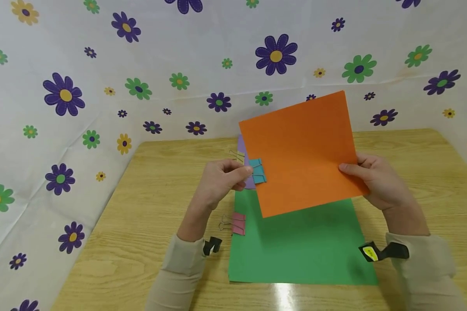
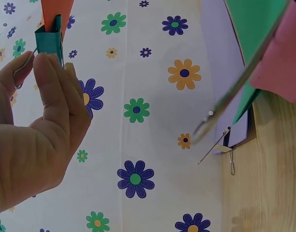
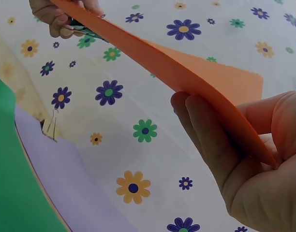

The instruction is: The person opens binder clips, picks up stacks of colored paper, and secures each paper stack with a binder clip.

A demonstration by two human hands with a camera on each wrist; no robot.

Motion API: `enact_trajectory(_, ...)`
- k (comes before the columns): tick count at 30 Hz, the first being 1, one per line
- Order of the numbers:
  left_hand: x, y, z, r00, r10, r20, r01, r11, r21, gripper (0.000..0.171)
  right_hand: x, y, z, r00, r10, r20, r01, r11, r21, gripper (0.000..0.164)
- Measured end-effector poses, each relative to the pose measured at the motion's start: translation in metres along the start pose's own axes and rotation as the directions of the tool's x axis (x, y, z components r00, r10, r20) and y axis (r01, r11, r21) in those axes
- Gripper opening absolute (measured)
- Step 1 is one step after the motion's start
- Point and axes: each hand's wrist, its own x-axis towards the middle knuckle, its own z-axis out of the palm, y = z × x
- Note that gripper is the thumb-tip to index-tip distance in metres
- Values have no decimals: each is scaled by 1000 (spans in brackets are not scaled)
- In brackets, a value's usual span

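Orange paper (image 1: 303, 151) is held up and tilted above the table between both hands. A teal binder clip (image 1: 258, 171) sits on its left edge, and my left hand (image 1: 223, 181) pinches that clip's wire handles between thumb and fingers. My right hand (image 1: 385, 181) grips the paper's right edge, thumb on the front and fingers behind, as the right wrist view shows. Below lies green paper (image 1: 299, 250) with a pink binder clip (image 1: 239, 223) on its left edge. Behind it, purple paper (image 1: 251, 183) is partly hidden by the orange paper; a yellow binder clip (image 1: 240, 157) is on its left side.
The wooden table (image 1: 140, 216) stretches to both sides of the papers. A white cloth with printed flowers (image 1: 202, 52) hangs behind the table and along its sides. Black straps (image 1: 393, 250) are around both wrists, over the sleeves.
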Motion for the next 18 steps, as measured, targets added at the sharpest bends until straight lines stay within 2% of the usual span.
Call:
enact_trajectory(6, 2, -4, -2, 999, -43, 31, 44, 999, -31, 32, 2, 2, 4, 1000, 14, 7, -14, 1000, 15, 26)
enact_trajectory(10, 1, -9, -4, 994, -51, 101, 53, 999, -11, 29, 2, 4, 3, 998, 64, 4, -64, 998, -28, 26)
enact_trajectory(14, 6, -10, -4, 977, -47, 210, 41, 999, 32, 29, -4, 7, -7, 996, 85, 16, -84, 993, -88, 28)
enact_trajectory(18, 17, 2, -8, 951, -23, 308, 5, 998, 58, 20, -7, 5, -18, 999, 24, 43, -17, 990, -140, 31)
